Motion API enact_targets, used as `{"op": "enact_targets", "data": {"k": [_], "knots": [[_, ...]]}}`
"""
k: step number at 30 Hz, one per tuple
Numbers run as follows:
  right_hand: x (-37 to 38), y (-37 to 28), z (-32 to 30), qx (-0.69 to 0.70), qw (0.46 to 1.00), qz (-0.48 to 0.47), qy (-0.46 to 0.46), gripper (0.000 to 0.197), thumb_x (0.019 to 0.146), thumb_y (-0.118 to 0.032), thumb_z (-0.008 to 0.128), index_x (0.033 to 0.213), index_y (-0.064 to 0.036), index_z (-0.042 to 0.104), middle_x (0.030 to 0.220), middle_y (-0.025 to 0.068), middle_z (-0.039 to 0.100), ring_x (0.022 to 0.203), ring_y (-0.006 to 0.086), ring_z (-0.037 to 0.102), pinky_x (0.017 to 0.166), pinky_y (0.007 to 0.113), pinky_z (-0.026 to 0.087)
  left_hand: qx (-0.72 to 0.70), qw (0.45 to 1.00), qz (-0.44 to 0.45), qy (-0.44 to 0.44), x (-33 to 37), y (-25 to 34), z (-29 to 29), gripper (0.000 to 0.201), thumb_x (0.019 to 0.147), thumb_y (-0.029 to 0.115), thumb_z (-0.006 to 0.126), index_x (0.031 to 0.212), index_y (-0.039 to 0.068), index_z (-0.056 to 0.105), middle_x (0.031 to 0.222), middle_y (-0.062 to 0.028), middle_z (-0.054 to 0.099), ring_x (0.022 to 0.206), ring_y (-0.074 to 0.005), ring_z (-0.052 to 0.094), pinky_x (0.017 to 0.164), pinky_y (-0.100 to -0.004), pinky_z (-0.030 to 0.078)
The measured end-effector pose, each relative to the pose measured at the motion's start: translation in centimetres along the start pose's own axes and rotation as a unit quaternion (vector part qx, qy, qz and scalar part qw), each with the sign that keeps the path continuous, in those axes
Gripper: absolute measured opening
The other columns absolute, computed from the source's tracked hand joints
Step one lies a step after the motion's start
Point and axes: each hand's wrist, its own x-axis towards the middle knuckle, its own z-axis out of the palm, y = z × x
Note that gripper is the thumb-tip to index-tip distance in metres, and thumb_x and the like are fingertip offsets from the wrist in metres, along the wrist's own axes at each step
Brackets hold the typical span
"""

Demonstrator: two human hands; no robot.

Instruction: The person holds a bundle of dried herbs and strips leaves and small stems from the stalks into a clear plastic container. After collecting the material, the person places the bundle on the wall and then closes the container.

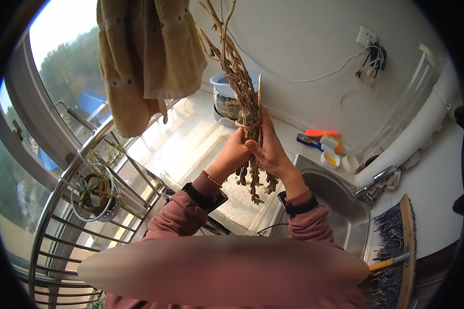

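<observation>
A bundle of dried brown plant stems (241, 85) is held upright in front of me over the counter. Bare stems fan out at its top, and shrivelled, leafy tips hang below my hands. A reddish-brown band (248, 125) circles the bundle just above my grip. The fingers of my left hand (232, 155) are closed round the stems from the left. On the other side, my right hand (273, 152) presses against the bundle, its thumb across the front and its fingers pointing up along the stems. Some fingertips are hidden behind the stems.
Behind the bundle stands a round pot (225, 98). To the right are a steel sink (340, 211) with a faucet (379, 183), brushes (327, 138), and a mop head (404, 242). Towels (149, 51) hang at upper left, above a railing (46, 216) holding a potted succulent (90, 190).
</observation>
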Motion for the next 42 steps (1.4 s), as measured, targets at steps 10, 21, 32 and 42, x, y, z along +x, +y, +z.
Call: {"op": "enact_targets", "data": {"k": [10, 21, 32, 42], "knots": [[-2.4, 1.1, 1.4, 0.295, 0.930, 0.212, 0.061, 0.083, 0.083, -0.030, 0.079, 0.145, -0.0032, 0.031, 0.133, 0.0122, 0.052, 0.120, 0.0217, 0.052, 0.102, 0.032, 0.042, 0.087, 0.994, 0.006, -0.061, -0.4, -0.2, -0.5, 0.051, 0.087, -0.001, 0.063, 0.134, 0.002, 0.046, 0.118, -0.0077, 0.061, 0.108, -0.0146, 0.059, 0.092, -0.0293, 0.050], [-2.6, 1.0, 1.4, 0.398, 0.855, 0.273, 0.192, 0.043, 0.086, -0.018, 0.077, 0.120, -0.0029, 0.054, 0.109, 0.0043, 0.064, 0.094, 0.0132, 0.063, 0.084, 0.027, 0.052, 0.149, 0.979, -0.034, -0.134, -1.5, 0.8, -2.1, 0.095, 0.078, 0.016, 0.081, 0.151, 0.004, 0.022, 0.146, -0.0176, 0.039, 0.128, -0.0259, 0.047, 0.106, -0.0382, 0.041], [-2.7, 2.0, 1.8, 0.425, 0.851, 0.245, 0.188, 0.063, 0.084, -0.036, 0.077, 0.129, -0.0038, 0.048, 0.118, 0.0048, 0.058, 0.107, 0.0147, 0.056, 0.095, 0.032, 0.045, 0.233, 0.965, -0.052, -0.107, -1.4, -1.0, -0.2, 0.101, 0.068, 0.015, 0.088, 0.145, 0.001, 0.025, 0.127, -0.0163, 0.055, 0.115, -0.0229, 0.057, 0.098, -0.0330, 0.047], [-8.0, 1.7, 2.5, 0.456, 0.768, 0.443, 0.081, 0.076, 0.094, -0.067, 0.042, 0.142, -0.0076, 0.042, 0.136, 0.0085, 0.053, 0.124, 0.0172, 0.051, 0.100, 0.034, 0.044, -0.003, 0.996, -0.065, -0.058, -0.3, -0.8, -0.9, 0.067, 0.076, 0.002, 0.075, 0.132, -0.002, 0.039, 0.105, -0.0091, 0.062, 0.093, -0.0156, 0.063, 0.081, -0.0280, 0.053]]}}
